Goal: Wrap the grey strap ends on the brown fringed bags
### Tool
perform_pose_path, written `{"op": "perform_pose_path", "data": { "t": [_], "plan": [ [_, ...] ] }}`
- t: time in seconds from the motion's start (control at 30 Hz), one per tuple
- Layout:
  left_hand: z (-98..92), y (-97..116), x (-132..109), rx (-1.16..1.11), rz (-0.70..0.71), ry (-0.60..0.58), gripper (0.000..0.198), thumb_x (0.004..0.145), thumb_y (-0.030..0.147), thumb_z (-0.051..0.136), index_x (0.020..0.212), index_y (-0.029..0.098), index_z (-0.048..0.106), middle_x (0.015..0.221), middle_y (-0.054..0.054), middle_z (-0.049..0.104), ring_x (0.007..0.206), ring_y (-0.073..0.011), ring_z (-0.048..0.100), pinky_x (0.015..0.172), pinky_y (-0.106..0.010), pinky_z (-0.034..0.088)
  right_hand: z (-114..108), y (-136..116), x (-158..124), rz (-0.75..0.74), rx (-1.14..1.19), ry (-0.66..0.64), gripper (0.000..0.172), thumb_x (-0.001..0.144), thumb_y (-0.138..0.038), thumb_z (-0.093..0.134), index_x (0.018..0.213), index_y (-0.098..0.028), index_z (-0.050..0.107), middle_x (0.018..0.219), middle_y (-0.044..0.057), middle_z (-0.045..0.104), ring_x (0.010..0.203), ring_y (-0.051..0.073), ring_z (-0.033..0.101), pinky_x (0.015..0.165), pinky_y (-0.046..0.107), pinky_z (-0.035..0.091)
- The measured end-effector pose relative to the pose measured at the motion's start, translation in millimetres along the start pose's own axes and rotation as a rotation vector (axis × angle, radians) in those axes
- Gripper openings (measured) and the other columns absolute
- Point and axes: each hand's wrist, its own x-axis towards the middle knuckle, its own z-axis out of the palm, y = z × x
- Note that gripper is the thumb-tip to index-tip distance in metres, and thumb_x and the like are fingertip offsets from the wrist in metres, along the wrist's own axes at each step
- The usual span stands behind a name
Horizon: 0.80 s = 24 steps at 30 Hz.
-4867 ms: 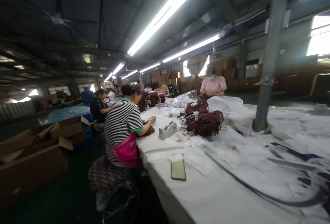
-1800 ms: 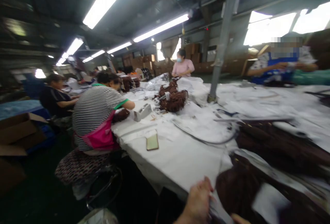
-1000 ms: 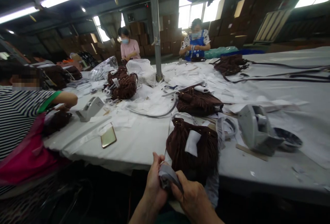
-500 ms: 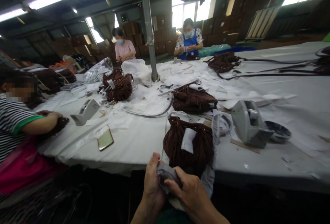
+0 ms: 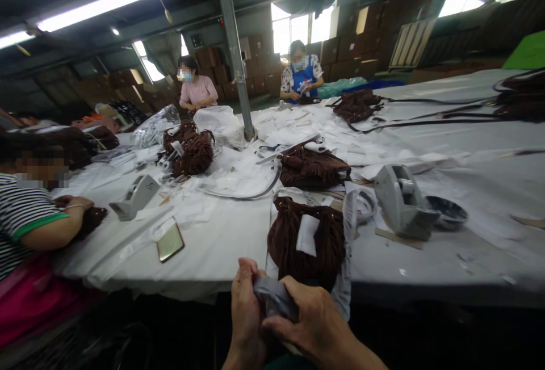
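At the table's front edge, both my hands close around a bundle of grey-white wrapping [image 5: 275,297]. What lies inside it cannot be made out. My left hand [image 5: 246,313] cups its left side with the fingers upright, while my right hand [image 5: 313,319] grips from the right, thumb across the front. Just beyond sits a dark brown fringed bag [image 5: 279,239] with metal eyelets and a white wrapped piece [image 5: 307,235] lying on its front. A pale wrapped strip [image 5: 348,245] runs down the bag's right side toward my right hand.
Right of the bag stand a grey tape dispenser [image 5: 402,205] and a dark bowl [image 5: 447,214]. A phone [image 5: 170,239] lies left, near another tape dispenser [image 5: 135,197]. More brown bags [image 5: 315,165] and white paper cover the middle. A metal post [image 5: 233,46] rises behind. Several co-workers sit around the table.
The view has shifted slightly, so the table and bags sit a little lower and further left. Both hands still hold the wrapped bundle, the right fingers slightly repositioned over it.
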Motion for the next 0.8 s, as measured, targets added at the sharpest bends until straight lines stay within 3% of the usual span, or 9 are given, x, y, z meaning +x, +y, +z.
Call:
{"op": "perform_pose_path", "data": {
  "t": [0.1,0.17,0.23,0.3,0.37,0.5,0.6,0.67,0.8],
  "plan": [
    [-3.3,3,3,0.043,-0.013,-0.073,0.047,0.082,0.069,0.05,0.079,0.022,0.042,0.058,0.008,0.038,0.049,-0.0088,0.035,0.046,-0.019,0.03,4,4,1,0.004,0.007,-0.007,0.015,0.086,-0.033,0.062,0.082,-0.019,0.059,0.075,0.001,0.071,0.063,0.015,0.065,0.054,0.022,0.034],
    [-8.8,13,3,0.284,0.055,-0.306,0.052,0.083,0.072,0.042,0.085,0.02,0.05,0.059,0.006,0.041,0.05,-0.0095,0.036,0.047,-0.02,0.028,6,10,0,-0.023,-0.047,-0.015,0.006,0.084,-0.024,0.062,0.083,-0.019,0.06,0.075,0.002,0.072,0.068,0.017,0.067,0.057,0.022,0.036],
    [-13.1,27,0,0.613,0.148,-0.547,0.052,0.082,0.068,0.05,0.095,0.018,0.058,0.061,0.004,0.046,0.053,-0.0101,0.039,0.05,-0.021,0.029,8,15,0,-0.058,-0.13,-0.029,0.004,0.081,-0.018,0.063,0.085,-0.018,0.062,0.076,0.004,0.073,0.073,0.02,0.069,0.059,0.024,0.037],
    [-14.1,39,-2,0.85,0.199,-0.696,0.044,0.08,0.056,0.063,0.101,0.017,0.063,0.064,0.003,0.052,0.056,-0.0107,0.042,0.053,-0.021,0.031,8,19,1,-0.124,-0.128,-0.055,0.008,0.081,-0.017,0.061,0.088,-0.018,0.064,0.08,0.005,0.074,0.075,0.021,0.07,0.059,0.024,0.038],
    [-12.5,41,-3,0.868,0.185,-0.688,0.035,0.081,0.049,0.064,0.095,0.016,0.065,0.066,0.001,0.056,0.058,-0.0113,0.046,0.056,-0.021,0.035,4,20,1,-0.183,-0.048,-0.047,0.016,0.082,-0.022,0.062,0.097,-0.019,0.064,0.086,0.004,0.074,0.076,0.02,0.07,0.061,0.023,0.039],
    [-8.4,21,2,0.459,0.152,-0.374,0.038,0.082,0.055,0.06,0.074,0.017,0.055,0.059,0.004,0.048,0.052,-0.0095,0.041,0.05,-0.019,0.035,-10,11,2,-0.097,-0.014,0.011,0.04,0.073,-0.044,0.073,0.103,-0.02,0.06,0.081,0.002,0.073,0.07,0.02,0.068,0.056,0.023,0.036],
    [-7.5,8,5,0.228,0.137,-0.233,0.041,0.083,0.058,0.057,0.072,0.02,0.047,0.058,0.007,0.038,0.049,-0.0083,0.034,0.046,-0.018,0.032,-18,5,1,-0.046,0.001,-0.005,0.03,0.077,-0.044,0.069,0.093,-0.02,0.06,0.071,0.0,0.07,0.06,0.017,0.064,0.051,0.022,0.032],
    [-7.6,13,4,0.297,0.104,-0.324,0.037,0.086,0.056,0.054,0.078,0.02,0.05,0.06,0.006,0.04,0.051,-0.0088,0.035,0.048,-0.018,0.032,-17,6,-1,-0.052,-0.025,-0.014,0.017,0.082,-0.035,0.064,0.088,-0.02,0.06,0.07,0.0,0.07,0.06,0.016,0.064,0.051,0.021,0.032],
    [-5.8,42,-2,0.864,0.053,-0.783,0.028,0.08,0.04,0.066,0.095,0.016,0.064,0.062,0.004,0.051,0.058,-0.0108,0.044,0.054,-0.02,0.034,-5,17,-5,-0.141,-0.236,-0.05,0.017,0.075,-0.025,0.068,0.09,-0.02,0.063,0.077,0.004,0.072,0.073,0.023,0.068,0.056,0.025,0.033]
  ]
}}
